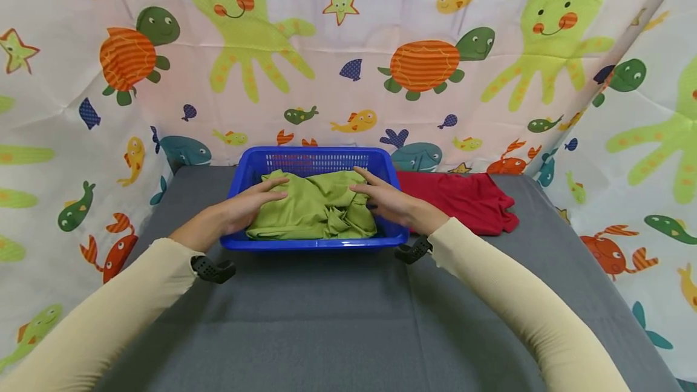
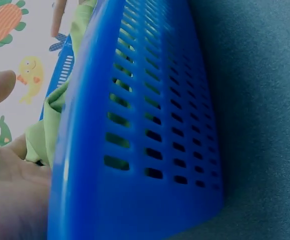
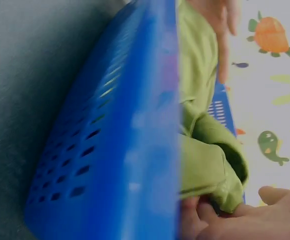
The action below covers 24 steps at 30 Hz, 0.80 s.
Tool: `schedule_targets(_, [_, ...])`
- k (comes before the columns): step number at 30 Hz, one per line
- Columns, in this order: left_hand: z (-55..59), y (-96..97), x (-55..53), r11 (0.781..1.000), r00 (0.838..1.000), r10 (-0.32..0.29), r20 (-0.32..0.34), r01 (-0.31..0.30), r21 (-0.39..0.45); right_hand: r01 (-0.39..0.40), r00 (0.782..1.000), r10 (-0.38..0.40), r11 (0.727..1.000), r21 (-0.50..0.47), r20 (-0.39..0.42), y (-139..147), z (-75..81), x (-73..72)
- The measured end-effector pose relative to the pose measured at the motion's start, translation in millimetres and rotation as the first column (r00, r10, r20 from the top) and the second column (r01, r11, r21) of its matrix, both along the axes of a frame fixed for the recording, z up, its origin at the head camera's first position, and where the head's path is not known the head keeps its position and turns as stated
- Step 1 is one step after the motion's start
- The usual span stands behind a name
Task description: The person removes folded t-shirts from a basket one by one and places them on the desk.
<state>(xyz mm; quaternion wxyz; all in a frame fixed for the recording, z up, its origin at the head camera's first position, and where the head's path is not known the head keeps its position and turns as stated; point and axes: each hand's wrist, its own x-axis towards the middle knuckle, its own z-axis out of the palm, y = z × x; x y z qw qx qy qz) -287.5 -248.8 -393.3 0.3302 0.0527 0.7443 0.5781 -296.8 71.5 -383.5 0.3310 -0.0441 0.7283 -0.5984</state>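
Note:
A crumpled green cloth (image 1: 310, 204) lies in a blue plastic basket (image 1: 316, 245) with slotted walls. My left hand (image 1: 247, 205) is at the basket's left side, fingers stretched over the cloth's left edge. On the other side my right hand (image 1: 389, 198) reaches over the right part of the cloth, thumb and forefinger extended. In the right wrist view, the fingers of the right hand (image 3: 255, 217) touch the lower edge of the green cloth (image 3: 205, 165), some partly hidden by the basket rim (image 3: 145, 150). The left wrist view shows the left palm (image 2: 15, 185) beside the cloth, thumb raised.
A red cloth (image 1: 457, 201) lies on the grey table cover (image 1: 327, 319) just right of the basket. Behind and at both sides hangs a white curtain (image 1: 348, 41) printed with sea animals. Each wrist wears a black strap (image 1: 213, 269).

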Motion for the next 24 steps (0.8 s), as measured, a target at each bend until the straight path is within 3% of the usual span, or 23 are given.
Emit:
schedule_targets(3, [1.9, 0.0, -3.3, 0.999, 1.000, -0.031, -0.004, 0.031, -0.018, -0.069, 0.997, 0.067, 0.997, 0.046, 0.032, -1.7, 2.9, -2.2])
schedule_targets(7, [2.1, -1.5, -6.9, 0.994, 0.996, -0.085, 0.029, 0.087, -0.060, -0.194, 0.978, 0.184, 0.975, 0.105, 0.098, -3.5, 1.8, -5.9])
schedule_targets(10, [0.5, -1.9, -9.0, 0.988, 0.991, -0.124, 0.052, 0.128, -0.083, -0.240, 0.967, 0.229, 0.966, 0.100, 0.112, -3.8, -0.6, -7.9])
schedule_targets(13, [-1.5, -1.9, -10.4, 0.987, 0.988, -0.141, 0.064, 0.146, -0.070, -0.262, 0.963, 0.254, 0.962, 0.080, 0.094, -3.7, -2.6, -8.3])
schedule_targets(19, [-3.0, -3.3, -13.0, 0.993, 0.992, -0.118, 0.051, 0.119, -0.017, -0.295, 0.955, 0.292, 0.952, 0.077, 0.049, -4.4, -3.2, -11.5])
schedule_targets(24, [-3.2, -5.6, -13.2, 0.992, 0.992, -0.123, 0.012, 0.124, -0.037, -0.327, 0.943, 0.332, 0.934, 0.146, -0.015, -2.1, -5.2, -14.2])
